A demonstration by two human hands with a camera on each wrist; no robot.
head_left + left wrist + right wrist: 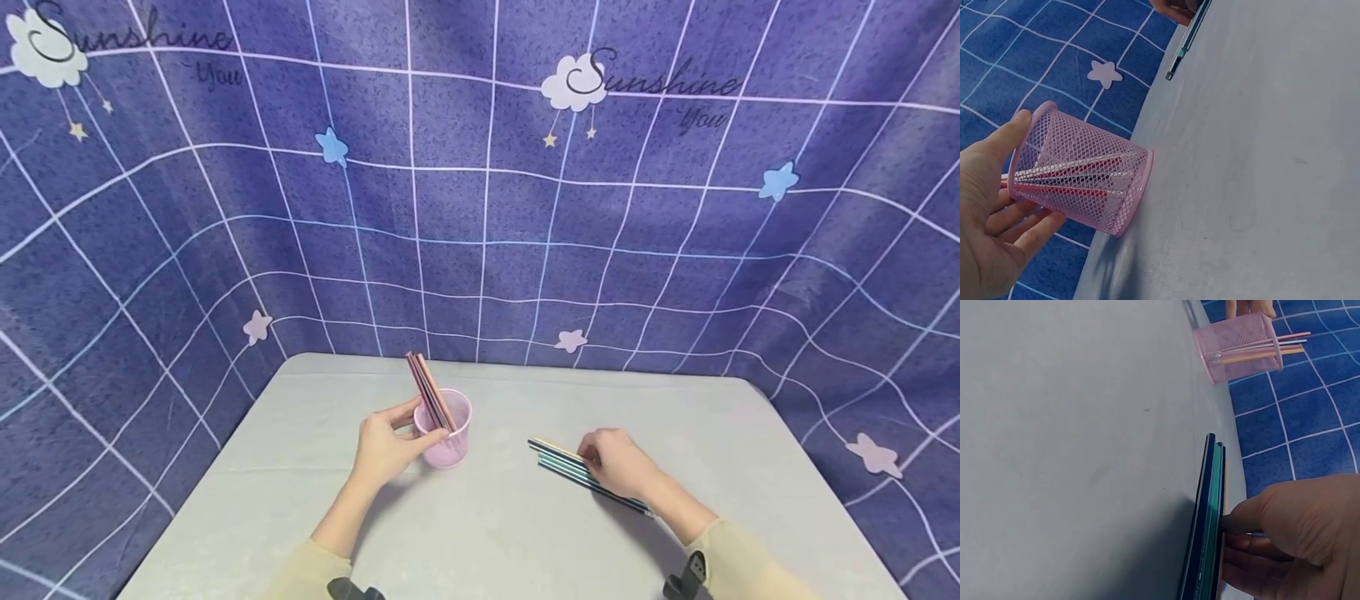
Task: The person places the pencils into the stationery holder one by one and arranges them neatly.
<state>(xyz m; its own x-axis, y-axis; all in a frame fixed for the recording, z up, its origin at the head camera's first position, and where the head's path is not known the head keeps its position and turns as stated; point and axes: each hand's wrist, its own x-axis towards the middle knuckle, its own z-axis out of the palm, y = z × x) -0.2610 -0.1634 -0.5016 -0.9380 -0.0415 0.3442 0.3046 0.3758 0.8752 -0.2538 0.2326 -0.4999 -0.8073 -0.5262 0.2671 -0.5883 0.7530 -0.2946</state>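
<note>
My left hand holds a pink mesh pencil cup by its rim, thumb on the near side and fingers on the far side. Several pencils lean out of the cup toward the back left; through the mesh in the left wrist view their red, white and dark lengths show. On the right, a small bundle of pencils in dark, teal and yellow lies slantwise on the table. Over it my right hand pinches at the bundle's edge, thumb against a dark pencil. Its fingertips are partly hidden.
A pale grey cover lies over the table. Behind and at both sides hangs a blue-purple curtain with a grid, stars and clouds. Dark straps with devices sit at both wrists, over light sleeves.
</note>
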